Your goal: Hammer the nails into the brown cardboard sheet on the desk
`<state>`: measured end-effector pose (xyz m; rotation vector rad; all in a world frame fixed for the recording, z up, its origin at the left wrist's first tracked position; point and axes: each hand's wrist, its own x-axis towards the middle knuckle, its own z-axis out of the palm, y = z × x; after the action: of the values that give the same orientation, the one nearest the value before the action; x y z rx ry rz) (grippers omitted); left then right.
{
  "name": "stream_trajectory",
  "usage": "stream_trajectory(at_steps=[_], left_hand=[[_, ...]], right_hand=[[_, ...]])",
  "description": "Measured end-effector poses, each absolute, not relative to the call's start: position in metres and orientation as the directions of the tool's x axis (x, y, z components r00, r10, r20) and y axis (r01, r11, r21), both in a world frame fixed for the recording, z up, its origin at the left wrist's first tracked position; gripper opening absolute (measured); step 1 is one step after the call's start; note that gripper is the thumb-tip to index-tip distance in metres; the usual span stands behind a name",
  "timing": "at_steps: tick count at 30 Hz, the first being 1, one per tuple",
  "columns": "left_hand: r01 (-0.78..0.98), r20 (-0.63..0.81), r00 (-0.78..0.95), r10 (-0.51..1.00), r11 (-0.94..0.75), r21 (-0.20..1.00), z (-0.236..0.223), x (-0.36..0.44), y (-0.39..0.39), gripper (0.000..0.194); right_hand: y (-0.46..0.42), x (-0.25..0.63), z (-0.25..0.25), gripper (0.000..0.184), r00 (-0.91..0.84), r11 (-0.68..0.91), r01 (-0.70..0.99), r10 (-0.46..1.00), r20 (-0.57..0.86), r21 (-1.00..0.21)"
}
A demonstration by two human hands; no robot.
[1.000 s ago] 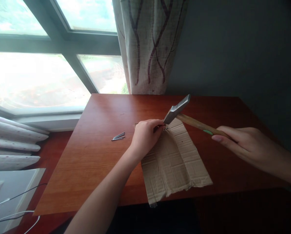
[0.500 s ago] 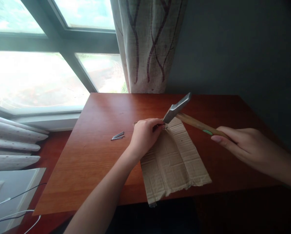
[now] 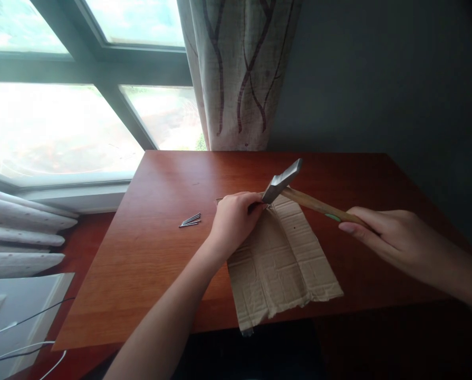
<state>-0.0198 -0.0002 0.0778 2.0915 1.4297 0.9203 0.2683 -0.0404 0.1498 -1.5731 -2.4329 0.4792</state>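
Observation:
A hammer (image 3: 280, 182) with a grey metal head and a wooden handle slants over the far part of a brown cardboard piece (image 3: 285, 269). My right hand (image 3: 389, 232) is closed around the handle's end, near a green mark on the wood. At the cardboard's far left edge, my left hand (image 3: 238, 216) pinches thumb and forefinger together. The lower end of the hammer head is at those fingertips and covers them in part. What the pinch holds is hidden. Several nails (image 3: 190, 220) lie in a small bunch left of my left hand.
The cardboard lies on a reddish-brown wooden table (image 3: 152, 274), its torn near end reaching the front edge. Behind the table hang a patterned curtain (image 3: 243, 79) and a dark wall. A window (image 3: 61, 132) is at the left, with cables (image 3: 22, 348) low down.
The hammer head has shifted slightly left and tilted lower over my left fingertips. My left hand keeps its pinch, and the nails stay in place.

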Motion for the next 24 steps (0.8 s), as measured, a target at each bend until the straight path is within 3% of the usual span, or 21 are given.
stream_trajectory(at_steps=[11,17,24], left_hand=[[0.635,0.253,0.285,0.925,-0.38,0.673,0.082,-0.024,-0.002,0.014],[0.718,0.389,0.286,0.876,-0.464,0.519,0.092,-0.037,-0.021,0.011],[0.709,0.314,0.428,0.848,-0.53,0.464,0.081,-0.039,-0.051,0.022]], right_hand=[[-0.044,0.274,0.142,0.049,-0.353,0.31,0.864,0.935,-0.04,-0.396],[-0.047,0.278,0.138,0.049,-0.326,0.305,0.871,0.945,0.012,-0.386],[-0.05,0.276,0.143,0.049,-0.307,0.279,0.887,0.952,-0.018,-0.369]])
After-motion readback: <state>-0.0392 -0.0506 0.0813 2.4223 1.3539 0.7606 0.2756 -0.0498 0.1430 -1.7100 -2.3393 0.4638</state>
